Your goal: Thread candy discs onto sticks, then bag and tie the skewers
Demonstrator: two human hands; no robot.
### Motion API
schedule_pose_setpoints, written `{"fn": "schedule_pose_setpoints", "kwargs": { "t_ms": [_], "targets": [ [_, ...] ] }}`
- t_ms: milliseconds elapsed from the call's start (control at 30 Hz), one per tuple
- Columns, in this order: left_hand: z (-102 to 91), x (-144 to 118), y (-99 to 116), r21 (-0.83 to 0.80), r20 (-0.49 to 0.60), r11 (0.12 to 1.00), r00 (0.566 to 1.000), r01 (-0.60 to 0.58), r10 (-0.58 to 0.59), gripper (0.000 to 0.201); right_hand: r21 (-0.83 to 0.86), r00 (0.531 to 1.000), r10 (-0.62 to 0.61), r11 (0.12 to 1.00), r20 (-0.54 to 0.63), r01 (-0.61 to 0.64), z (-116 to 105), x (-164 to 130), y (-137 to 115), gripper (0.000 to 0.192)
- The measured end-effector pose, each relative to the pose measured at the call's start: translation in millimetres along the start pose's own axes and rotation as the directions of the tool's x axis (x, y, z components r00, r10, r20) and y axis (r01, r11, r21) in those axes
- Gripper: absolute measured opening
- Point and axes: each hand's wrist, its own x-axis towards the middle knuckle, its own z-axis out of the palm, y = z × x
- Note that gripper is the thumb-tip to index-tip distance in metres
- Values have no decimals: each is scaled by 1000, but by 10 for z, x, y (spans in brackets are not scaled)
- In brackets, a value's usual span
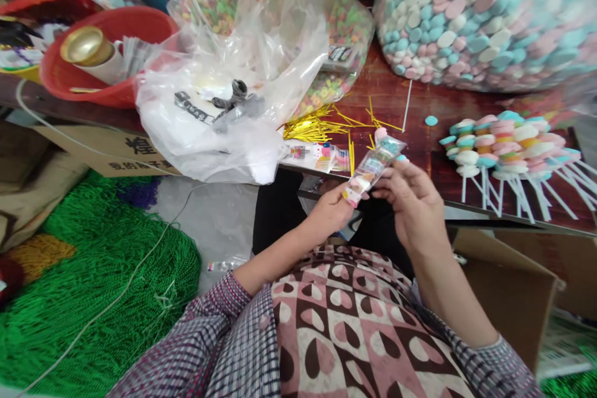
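Observation:
My left hand point(333, 208) pinches the lower end of a narrow clear plastic bag point(373, 168), printed in pink and yellow at that end. Pastel candy pieces show through the bag, which slants up and right over the table's front edge. Close against the bag's right side, my right hand point(413, 199) has its fingers curled together. A small blue and white bit peeks out at its fingertips, too little to name. Just past the bag's upper end is a pink marshmallow point(380, 134). Flat printed bags point(314, 155) and gold twist ties point(314, 124) lie to the left.
Several marshmallow skewers point(513, 143) are piled at right, white sticks forward. A big bag of marshmallows point(466, 18) and a bag of colourful ring candies point(345, 25) stand behind. A crumpled plastic bag point(209, 137) and red basin point(51, 65) sit left; green cords point(93, 286) cover the floor.

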Motion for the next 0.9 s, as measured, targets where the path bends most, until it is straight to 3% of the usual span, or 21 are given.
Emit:
{"fn": "schedule_pose_setpoints", "kwargs": {
  "t_ms": [67, 133, 233, 433, 633, 800, 900],
  "targets": [
    [15, -24, 18, -53, 153, 998, 988, 36, -27, 41, 105, 996, 80, 991, 46, -85, -2, 88, -72, 32],
    [22, -38, 41, -29, 198, 1000, 980, 12, -6, 39, 145, 977, 161, 973, 143, -182, 25, 141, -122, 33],
    [15, -40, 91, 126, 105, 990, 993, -66, 53, 28, 215, 975, 183, 954, 122, -207, 85, 155, -130, 33],
    [-3, -18, 118, 376, -22, 920, 991, -113, 131, 32, 298, 983, 177, 936, 56, -186, 129, 121, -75, 35],
    [-16, 26, 69, 481, -7, 851, 969, -212, 246, 21, 302, 984, 170, 936, 61, -180, 180, 100, -74, 35],
    [-14, 18, 64, 542, -58, 817, 961, -198, 271, 20, 318, 984, 171, 931, 53, -179, 233, 101, -34, 33],
    [-39, 0, 111, 659, -89, 722, 931, -211, 353, 23, 326, 986, 167, 933, -7, -155, 234, 123, -7, 31]
  ]
}}
